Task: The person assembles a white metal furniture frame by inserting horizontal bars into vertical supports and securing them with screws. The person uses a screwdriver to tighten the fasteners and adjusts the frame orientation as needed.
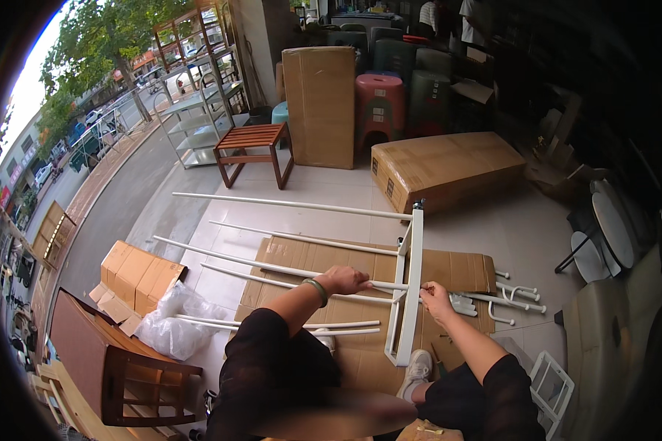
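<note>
A white metal end frame stands on flattened cardboard, with several long white tubes reaching out from it to the left. My left hand, a bracelet at its wrist, is closed around the middle tube a short way from the frame. At the frame's outer side, my right hand has its thumb and fingers pinched together close to the upright. Whatever sits between those fingertips is too small to make out. Two loose white tubes lie nearer to me, left of the frame.
White hooked tubes lie on the right. A large carton and a slatted wooden stool stand beyond. Plastic wrap and a brown wooden cabinet are at left. A round-topped piece leans at right.
</note>
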### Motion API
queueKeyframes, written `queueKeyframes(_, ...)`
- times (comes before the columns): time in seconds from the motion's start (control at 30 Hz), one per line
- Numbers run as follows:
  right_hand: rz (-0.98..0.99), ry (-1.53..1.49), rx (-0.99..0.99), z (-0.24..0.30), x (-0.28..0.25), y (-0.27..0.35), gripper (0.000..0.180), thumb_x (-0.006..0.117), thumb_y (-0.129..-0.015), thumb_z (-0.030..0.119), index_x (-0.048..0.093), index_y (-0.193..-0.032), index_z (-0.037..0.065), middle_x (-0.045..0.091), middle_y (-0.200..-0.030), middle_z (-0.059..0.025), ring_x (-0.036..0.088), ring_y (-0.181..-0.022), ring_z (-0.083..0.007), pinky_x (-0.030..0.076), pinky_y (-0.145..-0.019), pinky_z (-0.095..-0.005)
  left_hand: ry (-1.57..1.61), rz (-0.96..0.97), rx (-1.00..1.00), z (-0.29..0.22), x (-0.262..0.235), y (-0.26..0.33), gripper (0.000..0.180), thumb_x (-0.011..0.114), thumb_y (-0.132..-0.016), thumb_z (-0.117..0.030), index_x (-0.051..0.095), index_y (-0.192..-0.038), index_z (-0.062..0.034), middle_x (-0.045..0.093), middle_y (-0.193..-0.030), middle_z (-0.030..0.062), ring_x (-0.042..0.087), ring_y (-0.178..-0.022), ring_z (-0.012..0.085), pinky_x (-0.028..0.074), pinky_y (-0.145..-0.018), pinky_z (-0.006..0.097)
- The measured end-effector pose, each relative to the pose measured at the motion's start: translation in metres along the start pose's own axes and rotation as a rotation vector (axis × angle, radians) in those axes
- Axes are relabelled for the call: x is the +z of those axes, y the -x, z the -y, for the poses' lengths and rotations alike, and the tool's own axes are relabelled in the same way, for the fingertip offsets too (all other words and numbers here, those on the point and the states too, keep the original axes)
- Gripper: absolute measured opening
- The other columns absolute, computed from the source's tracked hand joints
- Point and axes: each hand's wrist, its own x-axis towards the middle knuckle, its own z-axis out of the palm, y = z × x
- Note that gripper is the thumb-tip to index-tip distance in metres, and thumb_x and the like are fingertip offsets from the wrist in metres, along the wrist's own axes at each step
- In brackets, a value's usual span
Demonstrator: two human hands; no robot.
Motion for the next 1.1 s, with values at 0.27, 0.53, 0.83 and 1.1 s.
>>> queueKeyframes(0.27, -0.082, 0.314, -0.211, -0.009, 0.001, -0.004, 0.006, 0.055, -0.090, 0.006, 0.051, -0.086, 0.002, 0.051, -0.071, -0.0003, 0.046, -0.065, -0.0082, 0.042, -0.059, -0.0259, -0.027, -0.039, -0.018, 0.001, 0.006, 0.001, 0.038, 0.041, -0.094, -0.049, 0.057, -0.093, -0.0138, 0.065, -0.080, 0.0160, 0.062, -0.077, 0.0392, 0.048, -0.064, 0.052)
queueKeyframes(0.53, -0.155, 0.487, -0.315, -0.011, 0.004, -0.008, 0.013, 0.051, -0.093, 0.013, 0.051, -0.087, 0.001, 0.055, -0.072, -0.0073, 0.051, -0.067, -0.0171, 0.044, -0.065, -0.0327, -0.031, -0.052, -0.091, -0.001, 0.009, 0.002, 0.036, 0.044, -0.093, -0.049, 0.057, -0.095, -0.0154, 0.065, -0.083, 0.0150, 0.063, -0.081, 0.0383, 0.049, -0.065, 0.052)
queueKeyframes(0.83, -0.104, 0.280, -0.149, -0.028, -0.006, -0.019, 0.018, 0.048, -0.096, 0.016, 0.051, -0.083, 0.004, 0.044, -0.068, 0.0029, 0.039, -0.061, -0.0062, 0.035, -0.054, -0.0237, 0.063, -0.083, -0.115, 0.004, 0.016, 0.001, 0.034, 0.046, -0.093, -0.045, 0.062, -0.099, -0.0155, 0.067, -0.089, 0.0129, 0.063, -0.087, 0.0366, 0.049, -0.073, 0.048)
queueKeyframes(1.1, -0.058, 0.156, -0.110, -0.033, -0.010, -0.024, 0.016, 0.048, -0.097, 0.017, 0.050, -0.086, 0.006, 0.047, -0.068, 0.0018, 0.041, -0.056, -0.0064, 0.035, -0.048, -0.0235, 0.095, -0.224, -0.050, 0.008, 0.023, -0.001, 0.027, 0.060, -0.084, -0.039, 0.061, -0.094, -0.0136, 0.065, -0.086, 0.0121, 0.063, -0.083, 0.0352, 0.051, -0.068, 0.046)
